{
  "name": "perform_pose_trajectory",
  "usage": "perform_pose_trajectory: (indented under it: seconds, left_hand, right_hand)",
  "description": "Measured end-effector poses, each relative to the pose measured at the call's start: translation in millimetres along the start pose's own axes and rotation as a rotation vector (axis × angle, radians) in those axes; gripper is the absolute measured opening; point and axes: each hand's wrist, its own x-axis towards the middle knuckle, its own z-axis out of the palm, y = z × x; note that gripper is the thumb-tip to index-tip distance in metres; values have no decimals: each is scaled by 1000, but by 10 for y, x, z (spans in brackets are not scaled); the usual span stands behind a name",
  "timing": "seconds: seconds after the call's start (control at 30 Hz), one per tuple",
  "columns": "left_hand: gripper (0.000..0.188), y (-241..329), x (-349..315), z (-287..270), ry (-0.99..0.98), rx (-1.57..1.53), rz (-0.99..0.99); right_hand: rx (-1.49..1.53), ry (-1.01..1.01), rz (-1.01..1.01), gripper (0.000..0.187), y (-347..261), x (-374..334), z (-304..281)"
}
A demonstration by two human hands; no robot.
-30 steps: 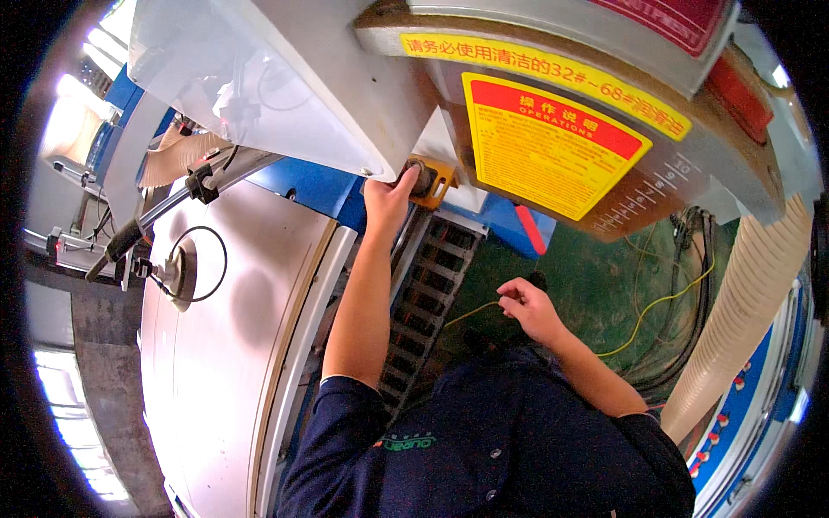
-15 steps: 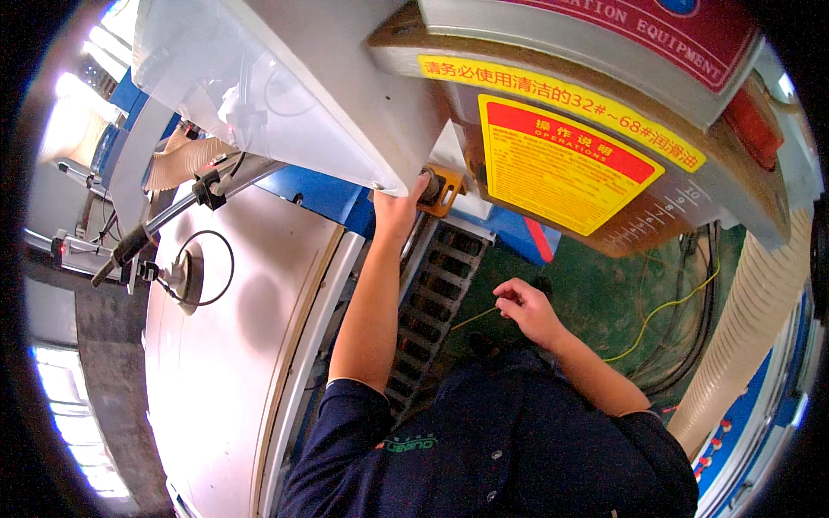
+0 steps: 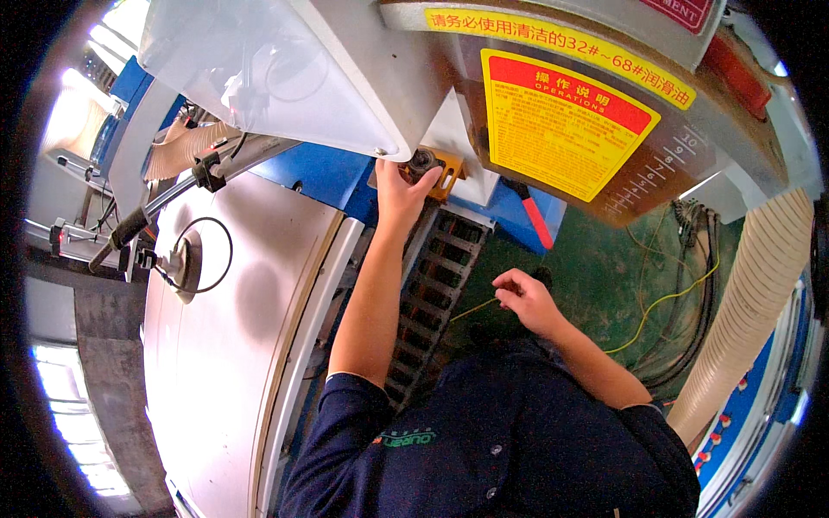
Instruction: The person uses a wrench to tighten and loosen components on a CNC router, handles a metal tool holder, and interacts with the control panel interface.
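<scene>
My left hand (image 3: 401, 197) reaches forward to a dark round knob (image 3: 423, 162) on an orange-yellow bracket (image 3: 449, 170), below a grey machine housing. Its thumb is spread away from the forefinger and lies by the bracket's near edge. The other fingertips are partly hidden at the lower corner of a clear guard (image 3: 259, 86). Lower and to the right, my right hand (image 3: 525, 302) hangs above the green floor. Its fingers are curled in toward the thumb, and nothing shows in them.
A white panel (image 3: 216, 363) lies at the left, with a suction cup (image 3: 186, 272) over it. A slatted cable chain (image 3: 436, 281) runs between my arms. A yellow instruction plate (image 3: 561, 129) marks the overhanging housing. A ribbed hose (image 3: 743, 302) hangs at right, beside floor cables (image 3: 699, 302).
My left thumb has swung out to the right, away from the fingers, toward the bracket. The view has shifted slightly, so the housing sits higher. My right hand has barely moved.
</scene>
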Motion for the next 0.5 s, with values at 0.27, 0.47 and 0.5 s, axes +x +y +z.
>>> perform_pose_trajectory:
  seconds: [0.27, 0.47, 0.5]
  left_hand:
    - [49, 66, -10, 54, 93, 143, 60]
    - [34, 12, -5, 97, 157, 7, 47]
    - [31, 1, 0, 101, 155, -9, 37]
  right_hand:
    - [-10, 16, -9, 18, 13, -67, 17]
    - [-1, 6, 14, 19, 1, -69, 19]
    - [6, 1, 13, 19, -2, -65, 18]
